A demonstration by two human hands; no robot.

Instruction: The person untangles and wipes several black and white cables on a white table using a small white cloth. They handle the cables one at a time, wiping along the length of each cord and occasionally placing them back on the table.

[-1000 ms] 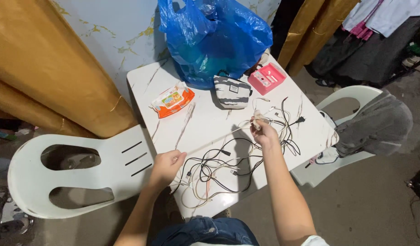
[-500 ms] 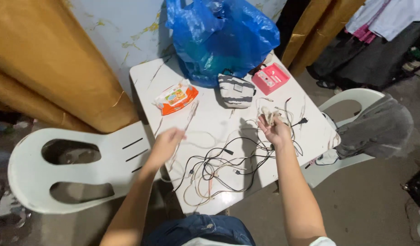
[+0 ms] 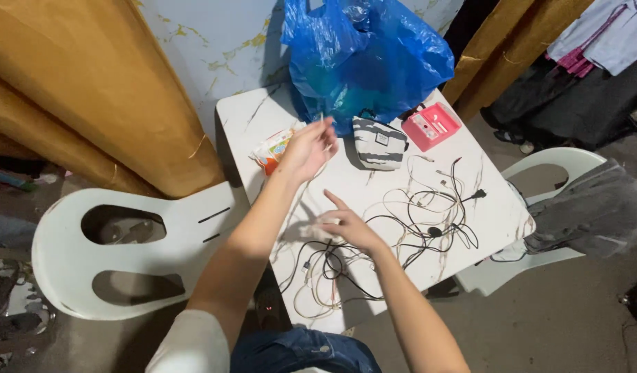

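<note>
Your left hand (image 3: 308,146) pinched a thin white cable (image 3: 323,123) up at 12 o'clock. Your right hand (image 3: 349,226) lay loose on the cable pile (image 3: 394,235) on the desk (image 3: 498,207). Pulling hard could tighten knots.

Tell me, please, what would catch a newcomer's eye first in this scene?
Probably the big blue plastic bag at the table's far edge, then the tangle of cables across the white marbled table. The left hand lifts a thin white cable end; the right hand rests on the tangle.
</note>
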